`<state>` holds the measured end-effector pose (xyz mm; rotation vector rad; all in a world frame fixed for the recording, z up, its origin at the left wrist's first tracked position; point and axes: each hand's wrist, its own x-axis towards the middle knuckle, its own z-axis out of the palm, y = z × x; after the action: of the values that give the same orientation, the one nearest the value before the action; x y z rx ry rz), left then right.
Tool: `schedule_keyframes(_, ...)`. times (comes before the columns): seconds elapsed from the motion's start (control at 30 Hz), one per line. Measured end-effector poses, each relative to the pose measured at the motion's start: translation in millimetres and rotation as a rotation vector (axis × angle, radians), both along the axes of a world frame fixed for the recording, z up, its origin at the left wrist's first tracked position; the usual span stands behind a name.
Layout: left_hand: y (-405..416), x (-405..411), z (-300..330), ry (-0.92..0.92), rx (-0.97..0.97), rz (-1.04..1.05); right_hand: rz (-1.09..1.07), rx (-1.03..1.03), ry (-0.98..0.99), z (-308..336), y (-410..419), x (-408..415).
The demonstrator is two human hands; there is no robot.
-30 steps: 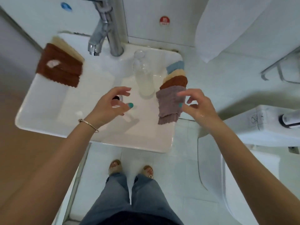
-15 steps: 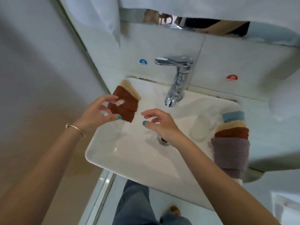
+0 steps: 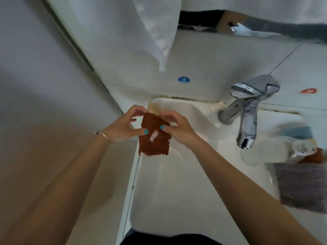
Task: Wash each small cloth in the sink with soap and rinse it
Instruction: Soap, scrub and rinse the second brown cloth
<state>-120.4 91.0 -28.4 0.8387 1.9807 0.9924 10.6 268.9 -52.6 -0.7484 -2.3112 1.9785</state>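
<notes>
A rust-brown small cloth (image 3: 153, 144) with a white dab of soap on it hangs over the far left rim of the white sink (image 3: 169, 188). My left hand (image 3: 123, 127) pinches its upper left corner. My right hand (image 3: 178, 129) pinches its upper right edge. A beige cloth (image 3: 155, 107) lies under it on the rim, mostly hidden. On the sink's right rim lies a stack of cloths with a grey-purple one (image 3: 300, 184) on top, a brown and a blue one (image 3: 297, 131) behind it.
The chrome tap (image 3: 247, 119) stands at the back right, its spout over the basin. A clear plastic bottle (image 3: 276, 151) lies on the right rim by the stack. A white towel (image 3: 152, 32) hangs on the wall above. A wall runs close along the left.
My view swung from the right-hand stack to the sink's left rim. Both hands moved left and up and took hold of the rust-brown cloth, which lay untouched before.
</notes>
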Motion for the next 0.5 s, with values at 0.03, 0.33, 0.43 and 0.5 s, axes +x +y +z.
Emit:
schedule_keyframes(0.03,2.2,-4.5,0.1,-0.027,-0.007,-0.018,0.016,0.017,-0.007,-2.9,0.4,-3.5)
schedule_keyframes(0.33,15.5,-26.4,4.0,0.118,-0.269,-0.152,0.135,0.210,-0.170,-13.7,13.8,-12.1)
schedule_keyframes(0.43,6.8,-27.6,11.9,0.069,-0.162,-0.089,0.096,0.216,-0.178,-9.6,16.5,1.0)
schedule_keyframes(0.5,0.8,-23.3,21.2,0.093,-0.075,-0.043,0.044,0.236,-0.157,-2.8,18.2,14.7)
